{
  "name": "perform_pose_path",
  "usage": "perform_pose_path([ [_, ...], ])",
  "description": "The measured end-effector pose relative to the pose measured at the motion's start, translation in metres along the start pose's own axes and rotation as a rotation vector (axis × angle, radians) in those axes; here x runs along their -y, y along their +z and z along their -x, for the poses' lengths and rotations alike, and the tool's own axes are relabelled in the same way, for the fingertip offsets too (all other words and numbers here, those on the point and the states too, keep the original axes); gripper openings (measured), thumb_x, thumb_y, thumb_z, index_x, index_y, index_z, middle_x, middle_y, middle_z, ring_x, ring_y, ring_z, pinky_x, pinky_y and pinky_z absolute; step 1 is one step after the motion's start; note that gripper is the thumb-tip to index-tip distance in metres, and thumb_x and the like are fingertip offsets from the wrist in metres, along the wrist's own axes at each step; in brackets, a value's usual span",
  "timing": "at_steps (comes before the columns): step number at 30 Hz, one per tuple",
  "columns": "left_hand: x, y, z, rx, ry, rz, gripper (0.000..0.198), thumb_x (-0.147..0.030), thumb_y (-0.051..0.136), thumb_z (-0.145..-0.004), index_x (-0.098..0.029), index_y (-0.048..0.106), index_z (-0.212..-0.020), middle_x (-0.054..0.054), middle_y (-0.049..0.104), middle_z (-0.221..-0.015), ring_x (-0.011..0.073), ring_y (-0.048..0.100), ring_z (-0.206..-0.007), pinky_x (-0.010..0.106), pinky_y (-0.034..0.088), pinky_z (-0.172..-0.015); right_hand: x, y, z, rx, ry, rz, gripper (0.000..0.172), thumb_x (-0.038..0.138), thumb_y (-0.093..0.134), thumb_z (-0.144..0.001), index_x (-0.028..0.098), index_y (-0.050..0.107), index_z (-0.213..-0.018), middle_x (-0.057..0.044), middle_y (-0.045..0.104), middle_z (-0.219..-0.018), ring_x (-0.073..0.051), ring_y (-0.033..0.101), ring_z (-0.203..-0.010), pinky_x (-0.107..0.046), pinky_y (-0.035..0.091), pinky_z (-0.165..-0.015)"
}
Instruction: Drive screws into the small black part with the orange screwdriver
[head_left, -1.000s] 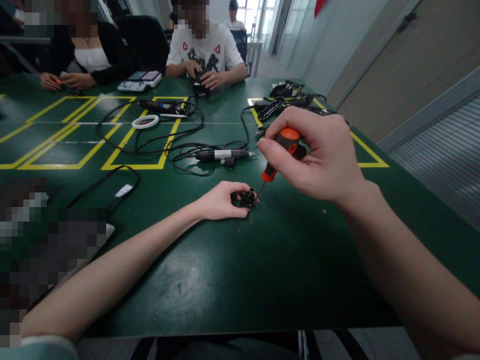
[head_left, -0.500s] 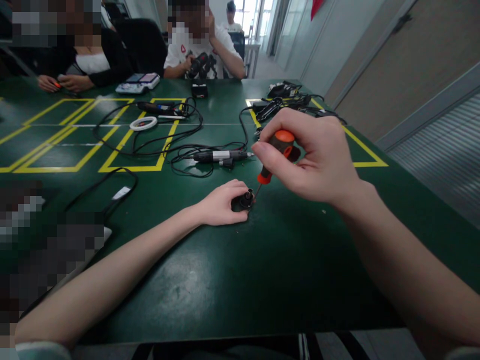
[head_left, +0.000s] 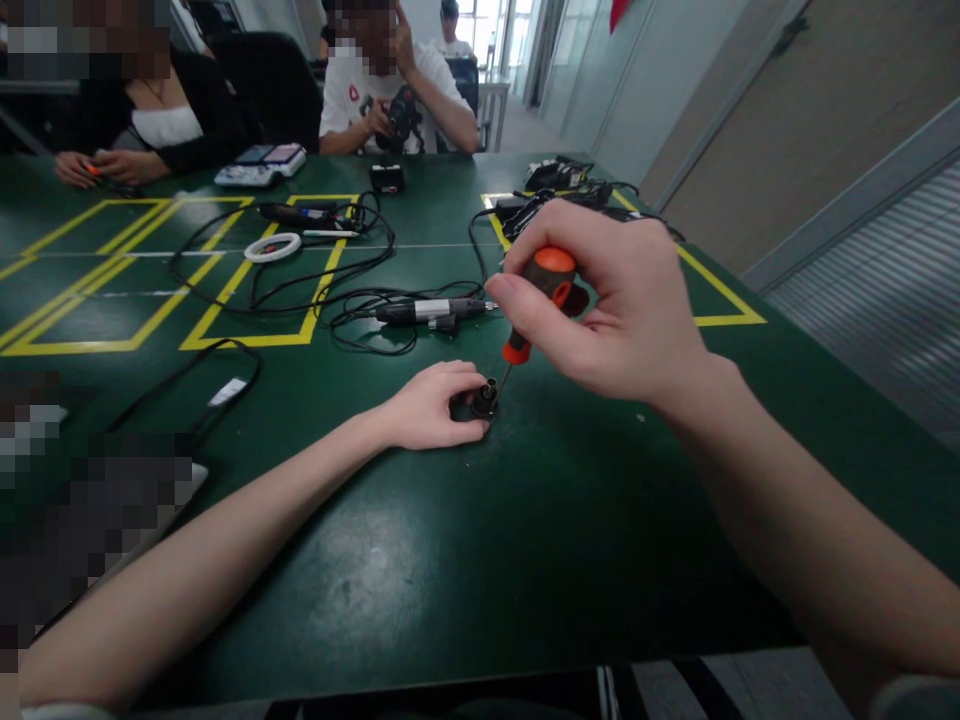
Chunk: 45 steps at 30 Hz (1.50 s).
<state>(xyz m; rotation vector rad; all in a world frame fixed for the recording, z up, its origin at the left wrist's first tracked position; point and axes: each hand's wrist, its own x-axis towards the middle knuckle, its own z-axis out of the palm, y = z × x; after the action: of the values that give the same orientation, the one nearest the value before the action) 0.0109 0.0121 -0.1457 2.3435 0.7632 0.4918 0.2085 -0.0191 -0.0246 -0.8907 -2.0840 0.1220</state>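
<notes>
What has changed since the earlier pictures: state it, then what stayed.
The co-worker in white has raised one hand to the head; the other hand now holds a dark tool up, clear of the black block. Unchanged: your left hand holds the black part, your right hand the screwdriver.

Left hand [head_left: 433,405] low, thumb and fingers curved; right hand [head_left: 611,305] higher, fingers curled.

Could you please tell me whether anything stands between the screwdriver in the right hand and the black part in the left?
Nothing visible does: the right hand holds the screwdriver with its shaft slanting down toward the black part, which the left hand holds. Whether shaft and part touch is unclear.
</notes>
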Motion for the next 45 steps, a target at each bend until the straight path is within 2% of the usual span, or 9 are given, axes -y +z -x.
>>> perform_pose_path([
  [5,0.000,0.000,0.000,-0.014,-0.002,0.041,0.027,-0.030,0.072,-0.079,-0.019,0.072,-0.104,0.005,0.070,-0.100,0.0230,0.065,-0.098,0.037,0.051,-0.095,-0.001,-0.002,-0.002,0.015,-0.021,0.020,0.018,0.034,0.063,-0.096,0.026,0.054,-0.083,0.001,0.055,-0.071,-0.018,0.058,-0.068,-0.034,0.053,-0.073],
  [8,0.001,-0.002,0.001,-0.018,-0.052,0.165,0.038,-0.030,0.075,-0.077,-0.017,0.070,-0.112,0.001,0.068,-0.094,0.0175,0.061,-0.086,0.032,0.050,-0.084,-0.004,0.000,-0.003,0.007,-0.054,-0.002,0.013,0.026,0.061,-0.093,0.025,0.053,-0.084,0.001,0.055,-0.075,-0.016,0.054,-0.065,-0.033,0.051,-0.072],
  [16,0.003,-0.003,-0.001,-0.025,-0.133,0.378,0.028,-0.031,0.082,-0.072,-0.016,0.069,-0.091,-0.001,0.065,-0.085,0.0134,0.056,-0.080,0.028,0.047,-0.078,-0.006,0.004,-0.003,0.034,-0.047,-0.069,0.012,0.023,0.064,-0.088,0.026,0.054,-0.094,-0.002,0.059,-0.088,-0.022,0.061,-0.088,-0.037,0.055,-0.080],
  [21,0.001,-0.005,-0.001,-0.030,-0.124,0.383,0.026,-0.029,0.083,-0.071,-0.016,0.070,-0.089,-0.001,0.066,-0.086,0.0136,0.058,-0.082,0.028,0.047,-0.079,-0.005,0.007,-0.004,0.007,-0.016,-0.359,0.010,0.016,0.058,-0.087,0.024,0.056,-0.081,-0.001,0.061,-0.083,-0.019,0.058,-0.081,-0.035,0.054,-0.077],
  [25,0.002,-0.006,0.000,-0.023,-0.136,0.382,0.028,-0.029,0.083,-0.072,-0.016,0.071,-0.092,0.000,0.068,-0.087,0.0139,0.060,-0.082,0.027,0.047,-0.079,-0.007,0.015,-0.005,0.032,0.121,-0.732,0.024,0.030,0.054,-0.097,0.023,0.055,-0.074,-0.001,0.058,-0.075,-0.018,0.057,-0.070,-0.032,0.051,-0.064],
  [28,0.002,-0.005,-0.001,-0.013,-0.154,0.386,0.029,-0.030,0.084,-0.071,-0.015,0.072,-0.093,0.000,0.069,-0.087,0.0138,0.060,-0.082,0.027,0.048,-0.079,-0.008,0.021,-0.005,0.067,0.191,-0.877,0.037,0.047,0.053,-0.102,0.023,0.057,-0.074,-0.001,0.056,-0.072,-0.016,0.055,-0.066,-0.032,0.051,-0.063],
  [32,0.001,-0.005,-0.001,-0.009,-0.173,0.395,0.030,-0.030,0.084,-0.071,-0.015,0.072,-0.094,-0.001,0.069,-0.085,0.0138,0.061,-0.081,0.027,0.048,-0.078,-0.007,0.025,-0.004,0.053,0.195,-1.013,0.025,0.047,0.065,-0.098,0.023,0.060,-0.097,0.005,0.054,-0.064,-0.015,0.055,-0.061,-0.031,0.055,-0.069],
  [40,0.001,-0.004,-0.001,0.003,-0.183,0.416,0.029,-0.032,0.081,-0.071,-0.015,0.072,-0.093,0.001,0.070,-0.087,0.0144,0.061,-0.082,0.028,0.048,-0.079,0.002,0.023,-0.005,0.050,0.319,-0.953,0.039,0.060,0.060,-0.099,0.024,0.055,-0.084,-0.001,0.063,-0.078,-0.017,0.065,-0.074,-0.031,0.058,-0.072],
  [45,0.002,-0.004,-0.002,-0.017,-0.177,0.403,0.027,-0.029,0.083,-0.070,-0.016,0.071,-0.091,-0.001,0.069,-0.084,0.0132,0.060,-0.079,0.026,0.047,-0.076,0.007,0.024,-0.007,-0.001,0.340,-1.026,0.037,0.057,0.052,-0.104,0.024,0.057,-0.088,0.004,0.051,-0.062,-0.016,0.053,-0.059,-0.031,0.053,-0.064],
])
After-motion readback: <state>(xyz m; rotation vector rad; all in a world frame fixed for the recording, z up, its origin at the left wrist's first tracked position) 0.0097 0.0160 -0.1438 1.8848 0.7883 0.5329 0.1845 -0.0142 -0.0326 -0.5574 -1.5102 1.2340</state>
